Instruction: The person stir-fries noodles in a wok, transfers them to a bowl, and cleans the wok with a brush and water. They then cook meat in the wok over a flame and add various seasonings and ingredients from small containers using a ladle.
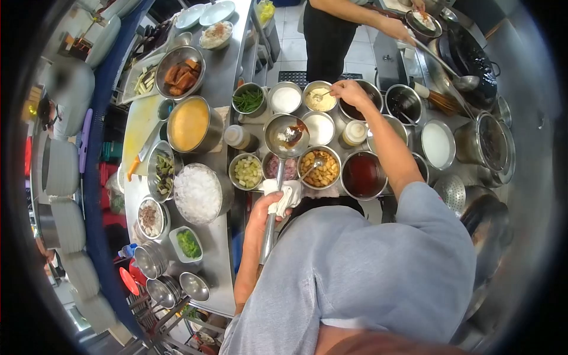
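Note:
My left hand (pixel 266 208) is wrapped round the long handle of a metal ladle (pixel 276 154), with a white cloth (pixel 287 198) bunched in the grip. White powder and dark brown sauce lie in the ladle's bowl, held over the containers. My right hand (pixel 350 94) pinches the handle of a small spoon (pixel 325 93) whose tip is in a bowl of pale yellow minced food (pixel 320 102). Around the ladle are white powder in a bowl (pixel 286 97), another white-filled bowl (pixel 320 127), chopped green pieces (pixel 248 171) and browned cubes (pixel 322 170) with a spoon.
A pot of red liquid (pixel 363 174) and squeeze bottles (pixel 239 137) stand close by. Left is a counter with an orange-handled knife (pixel 137 163) and a pot of orange liquid (pixel 188 124). Another person's arm (pixel 378 21) holds a ladle (pixel 465 83) beside a wok (pixel 473 62).

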Demonstrator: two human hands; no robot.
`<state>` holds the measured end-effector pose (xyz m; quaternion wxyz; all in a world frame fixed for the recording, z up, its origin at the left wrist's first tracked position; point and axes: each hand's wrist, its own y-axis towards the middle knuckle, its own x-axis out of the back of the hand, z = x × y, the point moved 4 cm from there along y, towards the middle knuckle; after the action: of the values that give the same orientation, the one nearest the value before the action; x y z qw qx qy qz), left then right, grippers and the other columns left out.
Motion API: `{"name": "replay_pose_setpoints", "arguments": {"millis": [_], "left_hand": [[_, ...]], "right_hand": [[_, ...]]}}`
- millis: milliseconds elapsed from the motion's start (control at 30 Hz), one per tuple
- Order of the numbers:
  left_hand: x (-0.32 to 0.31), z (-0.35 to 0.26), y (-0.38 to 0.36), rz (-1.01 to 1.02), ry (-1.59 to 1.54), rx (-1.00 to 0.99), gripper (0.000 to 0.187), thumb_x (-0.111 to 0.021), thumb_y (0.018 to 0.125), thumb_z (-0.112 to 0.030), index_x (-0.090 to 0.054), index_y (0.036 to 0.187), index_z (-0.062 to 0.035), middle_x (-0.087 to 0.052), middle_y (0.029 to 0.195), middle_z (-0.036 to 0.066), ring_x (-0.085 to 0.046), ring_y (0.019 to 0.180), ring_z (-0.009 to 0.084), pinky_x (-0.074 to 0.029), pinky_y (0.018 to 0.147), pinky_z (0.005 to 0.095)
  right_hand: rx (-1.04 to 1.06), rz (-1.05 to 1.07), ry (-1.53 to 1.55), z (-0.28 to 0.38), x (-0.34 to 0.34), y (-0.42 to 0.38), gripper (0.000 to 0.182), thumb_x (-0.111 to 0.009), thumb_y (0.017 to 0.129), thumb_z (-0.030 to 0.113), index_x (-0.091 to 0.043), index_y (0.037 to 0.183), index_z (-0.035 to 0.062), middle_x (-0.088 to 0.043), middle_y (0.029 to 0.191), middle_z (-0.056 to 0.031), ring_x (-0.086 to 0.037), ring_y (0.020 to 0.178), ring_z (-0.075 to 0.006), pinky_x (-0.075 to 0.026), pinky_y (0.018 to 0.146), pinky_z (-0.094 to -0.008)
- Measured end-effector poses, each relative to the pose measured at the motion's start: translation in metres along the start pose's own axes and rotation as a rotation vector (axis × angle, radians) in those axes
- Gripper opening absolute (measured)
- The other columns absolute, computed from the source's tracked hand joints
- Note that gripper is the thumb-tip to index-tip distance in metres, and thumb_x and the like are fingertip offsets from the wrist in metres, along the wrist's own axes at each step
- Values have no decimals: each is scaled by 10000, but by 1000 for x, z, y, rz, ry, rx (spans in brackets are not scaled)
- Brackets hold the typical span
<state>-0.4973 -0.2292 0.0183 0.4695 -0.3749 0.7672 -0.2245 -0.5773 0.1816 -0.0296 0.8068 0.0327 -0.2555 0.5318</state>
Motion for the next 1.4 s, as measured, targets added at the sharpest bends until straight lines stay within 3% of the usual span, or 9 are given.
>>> {"name": "replay_pose_setpoints", "arguments": {"millis": [533,700,733,800,833,967,1067,1267,1400], "left_hand": [[-5,-13,17,-37,129,-13,344,-631,818,-212,-576,1037,48,-630,794,116,-600,564,176,-398,370,191],[-24,-26,8,12,-18,0,340,-612,837,-220,-575,1041,49,-636,803,136,-600,565,172,-390,353,192],[-17,-24,-5,33,12,-16,349,-607,841,-226,-575,1050,51,-636,806,140,-601,565,171,-387,352,189],[7,-5,-31,34,34,-89,372,-602,845,-238,-577,1069,58,-639,817,149,-607,562,172,-386,349,189],[15,3,-49,-3,1,-74,376,-608,844,-244,-583,1065,58,-641,812,148,-610,561,171,-391,352,192],[50,39,-100,-263,7,-55,368,-630,843,-248,-602,1054,53,-648,784,144,-623,571,165,-416,368,203],[61,57,-112,-315,-137,-94,357,-638,845,-238,-601,1046,55,-647,788,147,-627,584,166,-424,374,204],[72,73,-105,-155,-369,-184,317,-624,846,-214,-602,1038,37,-644,806,136,-620,583,165,-424,379,208],[84,78,-101,-333,-108,-170,317,-623,843,-234,-606,1038,15,-651,815,113,-622,583,173,-436,399,228]], "right_hand": [[-95,95,434,20,40,-30,289,-560,892,247,-658,1071,43,-714,935,-44,-596,750,-98,-398,614,-227],[13,193,-195,4,0,-13,348,-515,880,224,-634,1089,-27,-707,822,-131,-636,676,-174,-507,688,-308],[151,297,-430,4,-4,-5,381,-573,858,259,-615,1146,13,-695,959,-163,-647,822,-261,-502,776,-385],[194,73,-897,73,-14,-50,446,-642,820,299,-586,1188,54,-641,1119,-190,-592,1010,-352,-456,879,-486],[198,97,-906,96,-25,-54,539,-697,777,330,-557,1228,71,-598,1190,-194,-522,1133,-387,-406,923,-557],[792,322,-381,108,-162,-36,838,-773,693,361,-413,1350,-14,-524,1250,-280,-515,1126,-421,-419,967,-437],[728,260,-519,128,-253,-44,1031,-821,622,399,-284,1419,26,-436,1364,-227,-422,1262,-372,-273,1063,-548],[596,255,-27,127,-301,-37,844,-812,583,321,-448,1291,38,-498,1266,-175,-434,1230,-351,-234,1069,-588],[1340,287,-843,204,-263,-95,675,-732,623,159,-508,1260,169,-506,1190,-113,-447,1167,-319,-239,1078,-578]]}}
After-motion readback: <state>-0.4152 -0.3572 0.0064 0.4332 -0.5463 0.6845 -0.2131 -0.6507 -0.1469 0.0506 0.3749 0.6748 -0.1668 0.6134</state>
